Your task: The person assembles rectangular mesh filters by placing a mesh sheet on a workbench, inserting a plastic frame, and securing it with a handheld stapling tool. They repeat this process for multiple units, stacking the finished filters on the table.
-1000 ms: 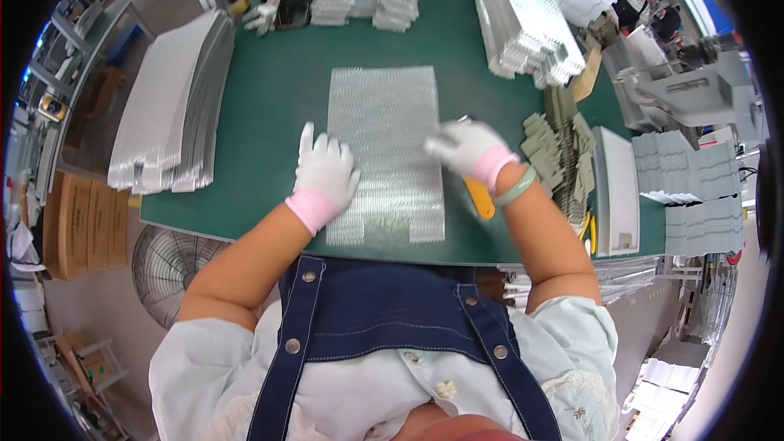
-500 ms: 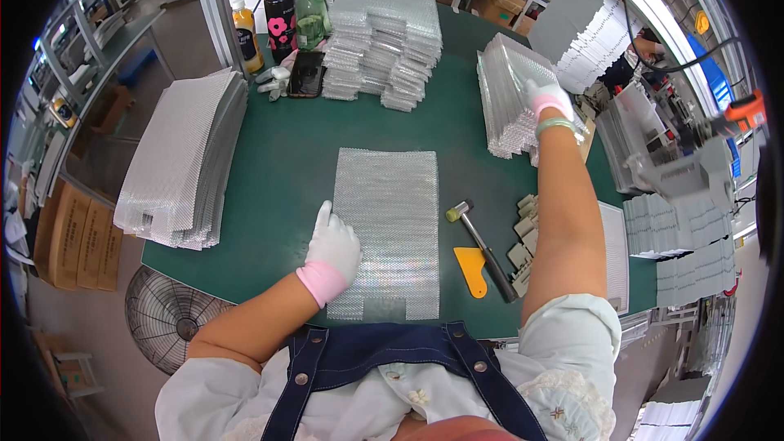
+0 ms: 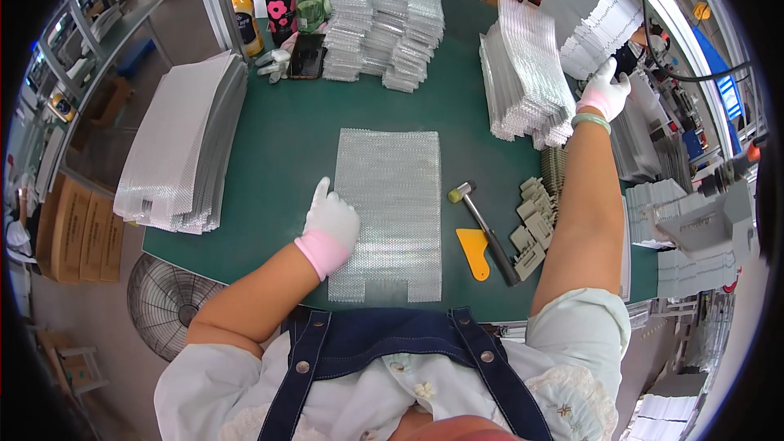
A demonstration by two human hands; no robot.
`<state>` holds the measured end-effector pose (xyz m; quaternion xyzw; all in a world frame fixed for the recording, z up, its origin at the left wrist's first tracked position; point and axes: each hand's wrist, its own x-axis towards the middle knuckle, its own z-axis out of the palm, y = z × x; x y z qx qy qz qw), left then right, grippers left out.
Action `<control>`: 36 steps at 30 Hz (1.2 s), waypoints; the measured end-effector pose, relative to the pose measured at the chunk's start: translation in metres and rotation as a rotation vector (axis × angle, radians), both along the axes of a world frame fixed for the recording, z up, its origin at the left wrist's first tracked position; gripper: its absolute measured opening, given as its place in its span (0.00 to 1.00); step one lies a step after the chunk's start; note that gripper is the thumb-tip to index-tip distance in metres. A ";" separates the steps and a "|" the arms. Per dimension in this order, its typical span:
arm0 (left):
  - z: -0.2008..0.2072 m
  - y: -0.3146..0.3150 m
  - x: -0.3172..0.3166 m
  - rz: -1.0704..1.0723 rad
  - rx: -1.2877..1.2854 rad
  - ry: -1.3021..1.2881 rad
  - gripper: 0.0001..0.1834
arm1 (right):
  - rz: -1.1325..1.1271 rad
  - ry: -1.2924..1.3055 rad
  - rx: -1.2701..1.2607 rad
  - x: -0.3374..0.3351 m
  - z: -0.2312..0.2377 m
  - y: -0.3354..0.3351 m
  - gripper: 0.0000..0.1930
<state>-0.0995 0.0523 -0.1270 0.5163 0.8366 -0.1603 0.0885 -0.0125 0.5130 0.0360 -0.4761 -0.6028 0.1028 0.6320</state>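
Currently, left hand (image 3: 331, 224) lies flat, unclenched, pinning bubble-wrap sheet (image 3: 390, 212) at mid-table near the front edge, while right hand (image 3: 603, 95), fingers spread, holding nothing, reaches the far-right sheet stack (image 3: 527, 82); likely fetching step, next needing a single-sheet grasp.

Brown cardboard boxes (image 3: 77, 229) stand left of the table, possibly three.
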 end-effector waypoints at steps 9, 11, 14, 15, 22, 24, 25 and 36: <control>0.017 0.009 0.002 -0.039 -0.110 0.053 0.20 | 0.462 0.062 0.163 0.032 -0.037 -0.033 0.30; 0.013 0.005 0.005 -0.003 -0.127 0.037 0.20 | 0.213 -0.367 0.114 0.037 -0.038 -0.051 0.34; 0.011 0.005 0.003 0.013 -0.064 0.035 0.20 | 0.162 -0.642 -0.149 0.040 -0.052 -0.002 0.35; 0.010 0.001 0.005 0.025 -0.038 0.030 0.20 | 0.124 -0.785 -0.317 0.042 -0.038 -0.021 0.35; 0.010 -0.001 0.010 0.040 0.033 0.038 0.21 | 0.028 -0.343 -0.124 0.051 -0.026 0.022 0.34; 0.007 -0.002 0.010 0.053 0.030 0.035 0.21 | 0.091 0.054 -0.022 0.055 -0.014 0.019 0.29; 0.009 -0.002 0.010 0.057 0.017 0.028 0.21 | 0.135 0.263 0.050 0.058 -0.007 0.018 0.27; 0.013 0.001 0.012 0.066 -0.001 0.038 0.19 | 0.141 -0.656 -0.335 0.124 0.000 0.008 0.42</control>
